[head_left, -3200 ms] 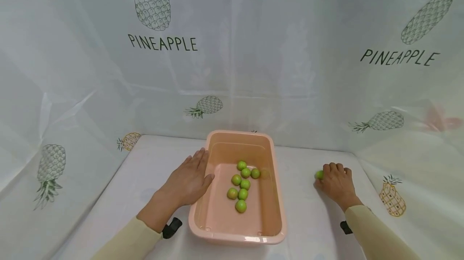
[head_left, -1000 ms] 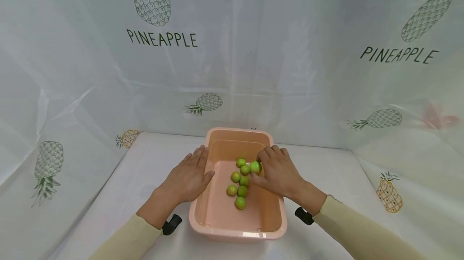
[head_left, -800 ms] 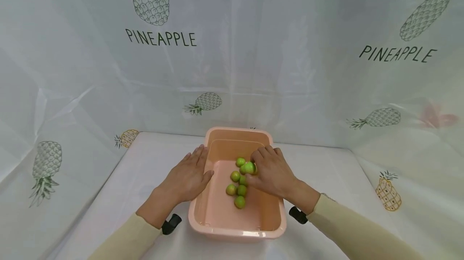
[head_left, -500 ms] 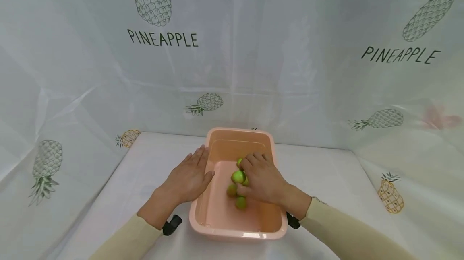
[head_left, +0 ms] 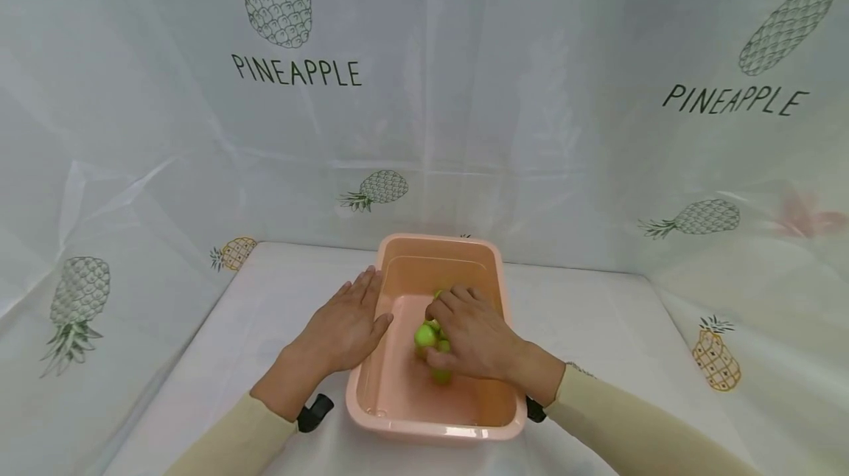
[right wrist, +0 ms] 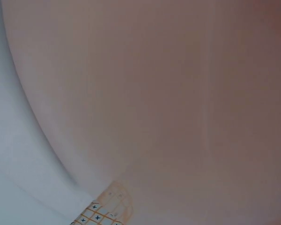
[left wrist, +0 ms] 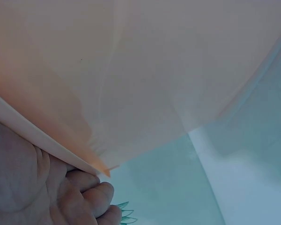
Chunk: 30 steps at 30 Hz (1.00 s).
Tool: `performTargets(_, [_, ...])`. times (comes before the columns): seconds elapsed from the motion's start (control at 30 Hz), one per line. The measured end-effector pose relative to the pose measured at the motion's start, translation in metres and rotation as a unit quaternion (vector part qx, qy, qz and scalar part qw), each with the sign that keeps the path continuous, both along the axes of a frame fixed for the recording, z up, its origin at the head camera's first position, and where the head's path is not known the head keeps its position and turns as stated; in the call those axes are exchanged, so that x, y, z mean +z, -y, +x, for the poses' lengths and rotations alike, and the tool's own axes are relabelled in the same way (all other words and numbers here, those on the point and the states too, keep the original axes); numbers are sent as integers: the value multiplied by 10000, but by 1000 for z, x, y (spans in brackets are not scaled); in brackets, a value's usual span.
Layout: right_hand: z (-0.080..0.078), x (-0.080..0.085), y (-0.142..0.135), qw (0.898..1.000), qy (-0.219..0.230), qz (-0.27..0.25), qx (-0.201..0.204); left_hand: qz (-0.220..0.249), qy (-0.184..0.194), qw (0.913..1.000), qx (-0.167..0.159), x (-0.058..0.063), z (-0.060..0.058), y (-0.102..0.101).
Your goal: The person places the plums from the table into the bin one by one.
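A peach-coloured plastic tub (head_left: 434, 428) stands on the white-covered table between both hands. Along its left rim rests my left hand (head_left: 341, 325), fingers straight; in the left wrist view its palm and fingers (left wrist: 98, 197) lie against the tub's outer side. Low inside the tub, my right hand (head_left: 479, 336) holds a small round green fruit (head_left: 425, 336) between thumb and fingers. Several similar fruits lie around and under it, such as one below the thumb (head_left: 441, 375), mostly hidden by the hand. The right wrist view shows only the tub's pale outer wall (right wrist: 131, 93).
White sheeting (head_left: 464, 93) printed with pineapples hangs behind and at both sides. The white tabletop (head_left: 584, 321) extends left and right of the tub. Black straps sit at both wrists, including a left strap (head_left: 315, 413).
My right hand took a green fruit from the table at the right, carried it left over the tub's rim, and lowered it toward the other fruits. The left hand has stayed put.
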State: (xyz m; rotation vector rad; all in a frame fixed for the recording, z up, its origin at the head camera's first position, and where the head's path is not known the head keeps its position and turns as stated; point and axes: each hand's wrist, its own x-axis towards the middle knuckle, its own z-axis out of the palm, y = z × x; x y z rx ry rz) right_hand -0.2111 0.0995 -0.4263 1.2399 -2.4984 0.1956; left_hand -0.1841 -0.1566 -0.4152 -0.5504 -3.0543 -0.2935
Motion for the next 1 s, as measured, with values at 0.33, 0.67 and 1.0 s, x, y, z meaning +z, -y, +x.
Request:
performTargets(0.33, [3,3,-7,9991,-339,-232,-129,56,5,10000,-1,1,0,0])
performTargets(0.67, [20,6,-43,9772,634,-514,-1960,36,-135,9999,2,0,2,0])
performTargets(1.0, [26,8,-72,9619,1542,-342,-2231,58,-61,10000,49,-1,5,-9])
